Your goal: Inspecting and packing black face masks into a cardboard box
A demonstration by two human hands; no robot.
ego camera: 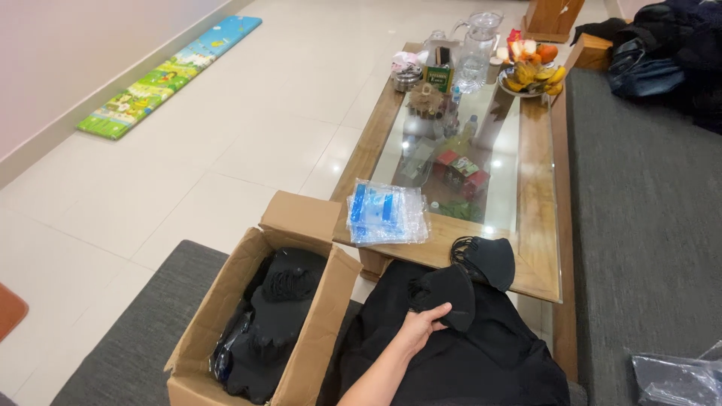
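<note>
My left hand [418, 325] reaches forward over my black-clad lap and is closed on a black face mask [445, 295], thumb on top. A second black face mask [489, 259] with ear loops lies just beyond it on the near edge of the wooden, glass-topped coffee table [538, 252]. A stack of clear plastic bags with blue print [385, 213] rests on the table's near left corner. To the left of my hand stands an open cardboard box [226, 295] filled with more black masks [280, 308]. My right hand is out of view.
Farther along the table are a glass pitcher [478, 46], a plate of bananas and fruit [535, 75], small tins and boxes. A grey sofa [647, 225] runs along the right, with dark clothes [665, 49] and a plastic bag [677, 377]. A colourful play mat [169, 75] lies by the wall.
</note>
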